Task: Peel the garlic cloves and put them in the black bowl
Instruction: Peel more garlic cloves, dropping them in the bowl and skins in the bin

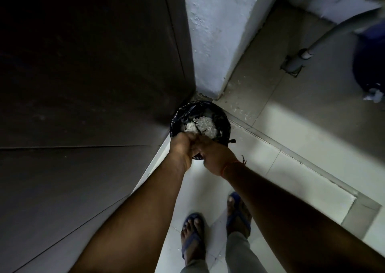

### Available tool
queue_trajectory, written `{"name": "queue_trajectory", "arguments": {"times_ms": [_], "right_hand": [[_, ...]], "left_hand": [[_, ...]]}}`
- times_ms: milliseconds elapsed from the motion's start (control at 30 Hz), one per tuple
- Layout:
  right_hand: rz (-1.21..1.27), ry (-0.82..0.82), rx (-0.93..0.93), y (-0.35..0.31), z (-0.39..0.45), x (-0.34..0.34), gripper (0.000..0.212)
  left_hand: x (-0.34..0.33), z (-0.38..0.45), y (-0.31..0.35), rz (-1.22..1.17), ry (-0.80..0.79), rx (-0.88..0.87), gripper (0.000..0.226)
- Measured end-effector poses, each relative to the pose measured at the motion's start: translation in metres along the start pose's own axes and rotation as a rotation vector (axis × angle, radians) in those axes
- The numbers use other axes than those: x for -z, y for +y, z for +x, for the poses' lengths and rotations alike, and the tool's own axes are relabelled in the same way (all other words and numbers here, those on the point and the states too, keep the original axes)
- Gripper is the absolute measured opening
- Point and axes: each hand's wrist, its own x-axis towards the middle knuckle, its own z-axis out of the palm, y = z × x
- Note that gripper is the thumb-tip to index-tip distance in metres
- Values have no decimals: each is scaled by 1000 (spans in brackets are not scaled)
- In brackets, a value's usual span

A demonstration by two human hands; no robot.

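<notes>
- The person is standing on a pale tiled floor (281, 139), both arms reaching forward and down over a black bin (224, 117) lined with a black bag.
- The bin is sitting on the floor in the corner where a dark panel (83, 64) is meeting a white wall (216, 32).
- A heap of white papery peels (201, 126) is lying inside the bin; whether any garlic cloves are among them cannot be told.
- The left hand (181, 145) is hanging over the near rim of the bin, fingers curled downward; what they are gripping, if anything, cannot be told.
- The right hand (214, 156) is pressing against the left, its fingers curled too; their contents are hidden.
- A small dark shape (196, 156) is showing between the two hands at the bottom; it cannot be identified.
- An orange thread (231, 166) is circling the right wrist.
- White flakes (237, 106) are lying scattered on the tiles beside the bin, toward the wall.
- Both feet are wearing blue sandals (192, 237), well short of the bin.
- A grey pipe (325, 41) is running down to the floor at upper right, next to a dark blue object (368, 64).
</notes>
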Motion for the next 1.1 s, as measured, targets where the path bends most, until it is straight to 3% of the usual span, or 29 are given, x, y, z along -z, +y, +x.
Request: {"name": "queue_trajectory", "arguments": {"times_ms": [67, 167, 267, 333, 467, 600, 733, 833, 933, 1000, 1100], "right_hand": [[-4, 104, -174, 4, -4, 6, 33], [142, 416, -31, -13, -12, 23, 10], [329, 418, 24, -25, -12, 22, 16], [365, 380, -39, -22, -6, 18, 17], [230, 159, -272, -24, 1, 34, 50], [841, 251, -261, -51, -12, 36, 49], [1062, 317, -127, -72, -32, 21, 47], [897, 292, -72, -67, -40, 17, 45], [568, 68, -260, -33, -34, 20, 63], [291, -49, -373, -10, -33, 29, 62], [-30, -65, -360, -3, -48, 53, 62]], "left_hand": [[-2, -5, 1, -21, -23, -26, 28], [-1, -8, -1, 2, -44, -56, 25], [-7, -17, -4, 66, -128, 42, 39], [-14, -26, -2, 50, -157, 31, 36], [-24, -38, 0, 5, -145, -5, 31], [-28, -54, 2, -97, -194, -34, 41], [-21, -58, -2, -83, -137, -106, 60], [-16, -49, -2, -48, -162, -87, 64], [-17, -47, 4, -161, -155, 9, 59], [-13, -51, 2, -118, -217, -28, 60], [-5, -71, 5, 146, -191, -127, 41]]}}
